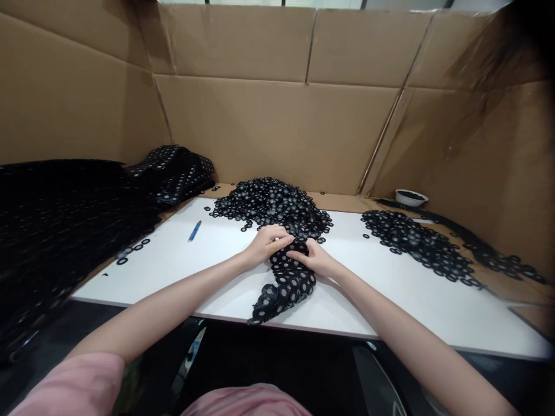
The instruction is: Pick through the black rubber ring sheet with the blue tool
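A limp black sheet of joined rubber rings (284, 283) lies on the white tabletop, its lower end curling towards the front edge. My left hand (269, 244) is closed on the upper left part of this sheet, fingers bent over it. On the upper right side, my right hand (319, 259) pinches the same sheet between thumb and fingers. The fingertips of both hands are close together and partly hidden by the sheet. Just beyond them rises a heap of loose black rubber rings (271, 202), which touches the sheet's far end.
Stacked black sheets (65, 219) fill the left side, with a folded perforated piece (173, 170) behind. A blue pen-like tool (195, 231) lies left of the heap. On the right are another ring pile (416, 240) and a white bowl (411, 199). Cardboard walls (269, 127) enclose the white table (347, 306).
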Action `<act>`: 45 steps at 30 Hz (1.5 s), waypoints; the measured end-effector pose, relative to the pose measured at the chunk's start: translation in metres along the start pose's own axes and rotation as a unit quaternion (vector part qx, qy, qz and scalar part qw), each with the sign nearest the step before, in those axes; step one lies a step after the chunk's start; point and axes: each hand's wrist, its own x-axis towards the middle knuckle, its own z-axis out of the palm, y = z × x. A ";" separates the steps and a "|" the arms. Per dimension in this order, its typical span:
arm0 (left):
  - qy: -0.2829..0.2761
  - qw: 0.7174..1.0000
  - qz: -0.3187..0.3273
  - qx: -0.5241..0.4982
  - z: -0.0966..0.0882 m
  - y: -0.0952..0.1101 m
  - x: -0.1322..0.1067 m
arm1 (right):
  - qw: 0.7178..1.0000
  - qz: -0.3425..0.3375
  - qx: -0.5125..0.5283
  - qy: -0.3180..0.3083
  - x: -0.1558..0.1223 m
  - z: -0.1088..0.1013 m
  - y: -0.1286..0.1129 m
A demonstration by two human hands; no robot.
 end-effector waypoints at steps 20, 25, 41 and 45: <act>0.083 0.991 0.092 0.056 0.005 0.006 -0.005 | 0.998 -0.030 0.015 -0.048 0.000 0.001 -0.004; 0.061 0.988 0.109 0.086 0.006 0.005 -0.005 | 0.997 -0.058 -0.008 -0.058 0.000 0.003 -0.006; 0.034 0.989 0.104 0.102 0.005 0.007 -0.006 | 0.990 -0.111 -0.052 -0.074 0.000 0.007 -0.008; 0.028 0.991 0.094 0.090 0.005 0.009 -0.004 | 0.989 -0.115 -0.046 -0.085 -0.001 0.006 -0.010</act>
